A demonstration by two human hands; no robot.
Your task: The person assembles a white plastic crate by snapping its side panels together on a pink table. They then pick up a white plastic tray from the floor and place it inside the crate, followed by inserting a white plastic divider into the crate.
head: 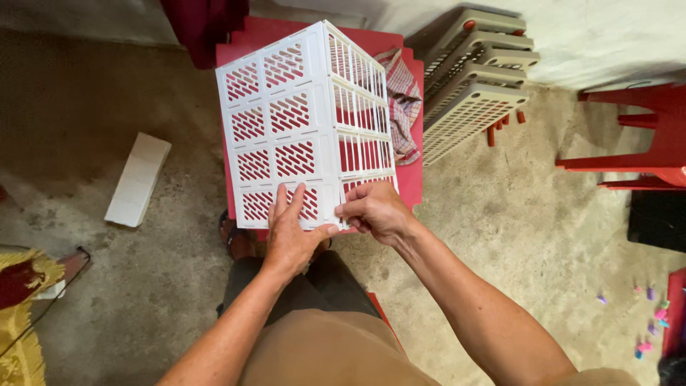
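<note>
Two white plastic lattice panels [286, 121], joined at a corner edge, stand on a red plastic stool [411, 179] in front of me. My left hand [291, 232] lies flat against the lower part of the left panel, thumb reaching to the bottom corner. My right hand [373, 211] pinches the bottom of the corner seam where the right panel [361, 114] meets the left one. Both hands touch at that lower corner.
A checked cloth [401, 100] lies on the stool behind the panels. Stacked beige lattice shelves [471, 78] lean on the wall at the back right. Red plastic furniture [643, 136] stands at right. A white box [139, 179] lies on the concrete floor at left; small coloured pieces [652, 322] lie scattered at lower right.
</note>
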